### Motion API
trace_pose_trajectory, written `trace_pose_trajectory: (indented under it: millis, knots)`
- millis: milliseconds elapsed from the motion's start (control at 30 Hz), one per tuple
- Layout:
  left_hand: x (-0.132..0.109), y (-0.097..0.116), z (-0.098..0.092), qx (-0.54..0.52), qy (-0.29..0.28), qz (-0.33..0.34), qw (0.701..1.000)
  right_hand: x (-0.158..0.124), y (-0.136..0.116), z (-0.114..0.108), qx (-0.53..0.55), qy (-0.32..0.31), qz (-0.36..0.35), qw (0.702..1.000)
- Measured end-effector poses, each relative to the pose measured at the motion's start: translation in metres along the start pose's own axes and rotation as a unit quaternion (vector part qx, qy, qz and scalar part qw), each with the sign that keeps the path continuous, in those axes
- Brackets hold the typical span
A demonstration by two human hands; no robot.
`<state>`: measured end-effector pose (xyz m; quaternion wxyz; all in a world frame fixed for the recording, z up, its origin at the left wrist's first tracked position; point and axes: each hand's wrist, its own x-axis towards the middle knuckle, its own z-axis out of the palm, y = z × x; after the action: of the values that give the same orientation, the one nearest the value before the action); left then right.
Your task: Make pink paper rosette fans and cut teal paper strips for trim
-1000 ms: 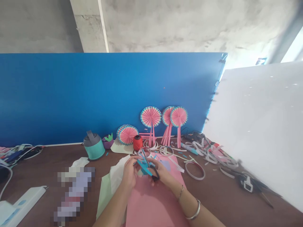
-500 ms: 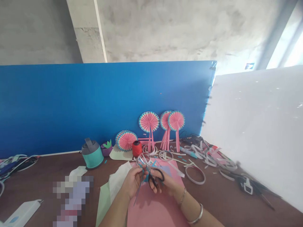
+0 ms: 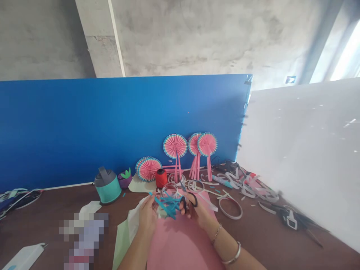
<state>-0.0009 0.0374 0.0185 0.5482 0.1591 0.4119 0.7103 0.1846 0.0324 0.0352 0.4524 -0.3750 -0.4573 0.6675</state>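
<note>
Right hand (image 3: 198,212) – fingers curled round scissors (image 3: 184,202). Left hand (image 3: 148,213) beside blue strips (image 3: 169,206) – cannot tell whether fingers pinch any. Pink paper (image 3: 180,243) below, red spool (image 3: 161,179) beyond.

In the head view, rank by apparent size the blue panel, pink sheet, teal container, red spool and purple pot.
Blue panel
Pink sheet
Teal container
Red spool and purple pot: too alike to rank.

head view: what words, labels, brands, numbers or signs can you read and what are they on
No text can be read.
Blue-and-white sign, upper right: too small to read.
Lilac item, left: blurred out.
Blue tube: any print too small to read.
</note>
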Motion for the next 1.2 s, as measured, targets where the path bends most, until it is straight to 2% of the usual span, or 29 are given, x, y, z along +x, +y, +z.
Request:
trace_pose_trajectory:
  millis: [100, 233, 333, 467, 633, 700, 833, 900, 1067, 1200]
  knots:
    - [-0.001, 0.002, 0.000, -0.002, -0.014, 0.018, 1.000, 0.000, -0.002, 0.000, -0.032, 0.019, -0.010, 0.999]
    - [-0.008, 0.006, 0.007, -0.019, -0.049, 0.008, 0.999, 0.001, 0.001, 0.006, -0.072, 0.025, -0.039, 0.996]
    - [-0.013, 0.007, 0.012, -0.027, -0.059, -0.001, 0.998, 0.001, 0.005, 0.010, -0.080, 0.000, -0.064, 0.995]
    - [-0.017, 0.007, 0.015, -0.026, -0.061, 0.003, 0.998, 0.001, 0.007, 0.011, -0.094, -0.042, -0.044, 0.994]
    - [-0.017, 0.007, 0.013, -0.015, -0.092, 0.010, 0.996, -0.003, 0.004, 0.011, -0.109, -0.058, -0.030, 0.992]
    - [-0.017, 0.007, 0.012, -0.013, -0.122, -0.001, 0.992, -0.004, 0.003, 0.011, -0.109, -0.050, -0.037, 0.992]
    - [-0.020, 0.006, 0.013, 0.010, -0.241, -0.046, 0.969, -0.003, 0.001, 0.009, -0.098, -0.032, -0.030, 0.994]
    - [-0.023, 0.005, 0.015, 0.040, -0.273, -0.052, 0.960, -0.002, 0.001, 0.008, -0.087, -0.038, -0.021, 0.995]
    - [-0.029, 0.001, 0.019, 0.106, -0.295, -0.061, 0.948, 0.002, 0.004, 0.005, -0.106, -0.043, -0.015, 0.993]
    - [-0.024, -0.006, 0.016, 0.147, -0.275, -0.025, 0.950, 0.004, 0.009, 0.002, -0.071, -0.075, -0.016, 0.995]
